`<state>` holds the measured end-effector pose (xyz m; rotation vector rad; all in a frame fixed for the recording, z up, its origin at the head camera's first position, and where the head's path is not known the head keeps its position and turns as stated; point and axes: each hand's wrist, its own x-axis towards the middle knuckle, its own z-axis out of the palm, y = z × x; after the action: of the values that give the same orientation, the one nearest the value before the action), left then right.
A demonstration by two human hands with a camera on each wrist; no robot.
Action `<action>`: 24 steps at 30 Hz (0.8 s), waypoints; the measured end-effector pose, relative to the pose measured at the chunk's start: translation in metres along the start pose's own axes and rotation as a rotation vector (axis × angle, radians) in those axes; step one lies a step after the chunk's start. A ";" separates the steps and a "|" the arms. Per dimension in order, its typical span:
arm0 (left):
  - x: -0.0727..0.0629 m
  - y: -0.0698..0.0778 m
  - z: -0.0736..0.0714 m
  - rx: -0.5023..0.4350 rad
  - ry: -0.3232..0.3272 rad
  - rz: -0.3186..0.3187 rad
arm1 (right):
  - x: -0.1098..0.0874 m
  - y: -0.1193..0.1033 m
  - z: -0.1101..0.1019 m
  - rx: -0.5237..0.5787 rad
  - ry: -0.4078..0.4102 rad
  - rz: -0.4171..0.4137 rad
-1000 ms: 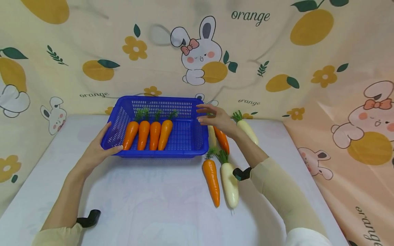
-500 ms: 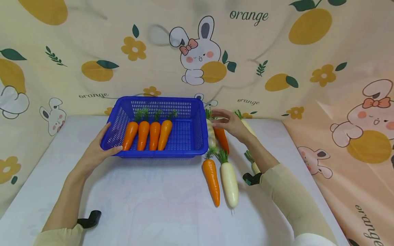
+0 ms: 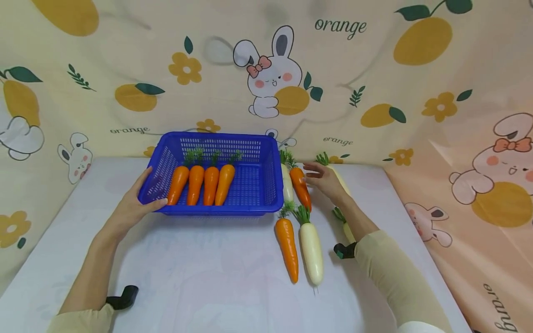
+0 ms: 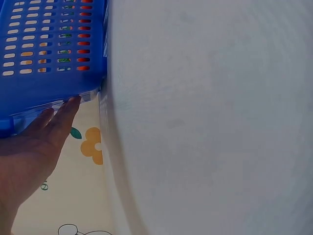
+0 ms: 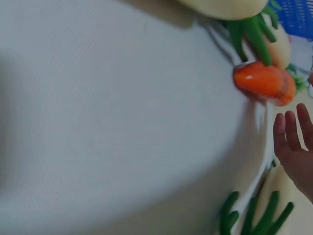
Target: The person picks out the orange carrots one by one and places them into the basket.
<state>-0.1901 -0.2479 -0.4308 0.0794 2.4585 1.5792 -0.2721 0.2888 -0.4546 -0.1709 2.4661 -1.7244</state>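
Fingers on my left hand [image 3: 130,204] clamp the blue basket [image 3: 220,210] at its eight o'clock corner; those on my right hand [image 3: 328,182] stand apart. On my feed the white worktop [image 3: 200,268] carries the basket, a white radish [image 3: 311,253] at its four o'clock, four carrots [image 3: 195,185] inside it and, at three o'clock, a loose carrot [image 3: 300,187] near my right hand.

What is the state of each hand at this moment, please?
Left hand: holding the blue basket by its left end.
Right hand: open, beside an orange carrot; whether they touch cannot be told.
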 end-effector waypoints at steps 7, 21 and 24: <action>0.000 0.000 0.000 -0.008 -0.002 0.003 | 0.003 0.008 0.002 -0.075 -0.065 0.047; 0.002 -0.001 0.001 0.005 -0.003 -0.003 | 0.020 -0.010 0.014 -0.358 -0.147 0.120; 0.001 -0.002 -0.001 0.005 -0.001 -0.003 | 0.021 -0.013 0.016 -0.283 -0.130 0.144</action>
<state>-0.1915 -0.2492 -0.4321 0.0776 2.4610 1.5712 -0.2897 0.2658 -0.4486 -0.1242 2.5445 -1.2634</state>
